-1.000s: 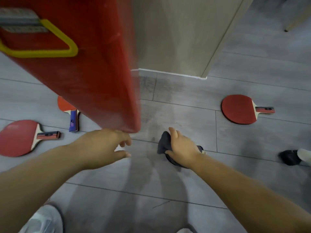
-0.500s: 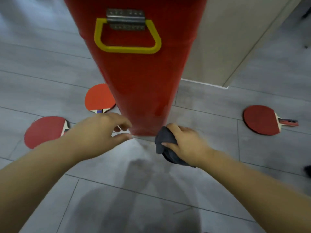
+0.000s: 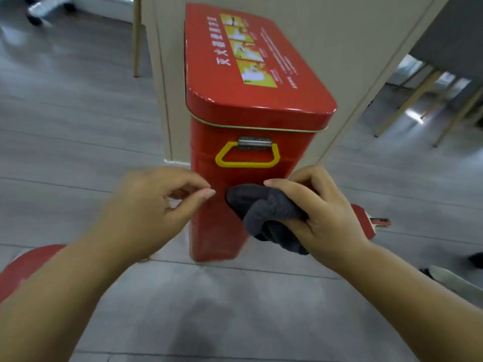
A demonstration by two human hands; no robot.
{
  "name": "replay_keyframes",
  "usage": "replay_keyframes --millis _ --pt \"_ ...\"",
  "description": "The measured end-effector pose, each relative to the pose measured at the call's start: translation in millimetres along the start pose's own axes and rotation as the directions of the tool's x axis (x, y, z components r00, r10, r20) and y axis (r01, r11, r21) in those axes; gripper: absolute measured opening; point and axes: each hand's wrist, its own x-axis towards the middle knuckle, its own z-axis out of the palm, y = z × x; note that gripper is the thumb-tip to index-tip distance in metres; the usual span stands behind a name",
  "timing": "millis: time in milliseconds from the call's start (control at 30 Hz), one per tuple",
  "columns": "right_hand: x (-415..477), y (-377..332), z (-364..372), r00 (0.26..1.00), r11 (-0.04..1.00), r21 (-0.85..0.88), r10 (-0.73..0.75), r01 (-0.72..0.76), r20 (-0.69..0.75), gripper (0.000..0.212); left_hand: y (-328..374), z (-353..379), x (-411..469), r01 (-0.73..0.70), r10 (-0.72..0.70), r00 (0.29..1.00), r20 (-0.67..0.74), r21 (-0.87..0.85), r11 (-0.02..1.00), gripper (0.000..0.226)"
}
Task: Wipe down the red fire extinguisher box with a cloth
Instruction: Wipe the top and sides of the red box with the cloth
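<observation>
The tall red fire extinguisher box (image 3: 251, 108) stands upright on the grey floor against a beige pillar. It has a lid with a yellow instruction label and a yellow handle (image 3: 247, 155) on the near side. My right hand (image 3: 321, 215) grips a bunched dark grey cloth (image 3: 264, 212), held against the box's near side below the handle. My left hand (image 3: 154, 210) hovers at the box's left edge with fingers loosely curled and thumb and forefinger close together, holding nothing.
A red table tennis paddle (image 3: 366, 220) lies on the floor behind my right hand, and another red paddle (image 3: 28, 265) lies at the lower left. The beige pillar (image 3: 339, 48) stands behind the box. Chair legs (image 3: 407, 105) are at the right. A shoe (image 3: 454, 280) shows at the right edge.
The view has tilted up, so the box's lid shows now. Both hands have risen from near the floor to the box's near side, the right one keeping the cloth.
</observation>
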Motion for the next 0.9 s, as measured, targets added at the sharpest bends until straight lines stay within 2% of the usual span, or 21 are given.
replay_keyframes --millis 67,133,267,333,400,500,633,767,900 --pt "13 -5 -6 0.994 0.999 0.045 0.011 -0.006 -0.106 0.039 10 -11 12 -0.03 0.029 0.984 -0.176 -0.005 1.0 0.012" --pt "26 -10 -12 0.978 0.99 0.138 0.032 -0.003 -0.207 0.041 18 -20 23 -0.07 0.066 0.939 -0.338 0.0 0.998 0.005" --pt "49 -20 -19 0.942 0.979 0.204 0.043 0.027 -0.333 0.049 19 -23 43 -0.067 0.071 0.857 -0.511 0.025 0.997 0.016" --pt "60 -23 -16 0.916 0.952 0.303 0.152 -0.035 -0.371 0.054 16 -15 52 -0.047 0.052 0.873 -0.485 0.024 0.999 0.027" --pt "66 -23 -12 0.892 0.941 0.335 0.198 -0.056 -0.407 0.049 14 -6 55 -0.055 0.04 0.909 -0.416 -0.024 0.998 0.033" --pt "65 -24 -8 0.841 0.994 0.099 0.022 0.038 -0.54 0.038 13 -2 56 -0.079 0.032 0.916 -0.4 -0.101 0.992 0.031" --pt "65 -29 -3 0.765 1.0 -0.009 -0.015 0.013 -0.644 0.031 12 -5 56 -0.089 0.01 0.915 -0.404 -0.176 0.98 0.025" --pt "69 -35 0 0.746 0.997 -0.021 -0.066 0.069 -0.663 0.033 9 -6 55 -0.082 -0.016 0.921 -0.389 -0.234 0.969 0.022" --pt "84 -43 6 0.77 0.978 -0.085 -0.202 0.19 -0.606 0.01 5 -10 53 -0.053 -0.087 0.936 -0.341 -0.381 0.923 0.027"
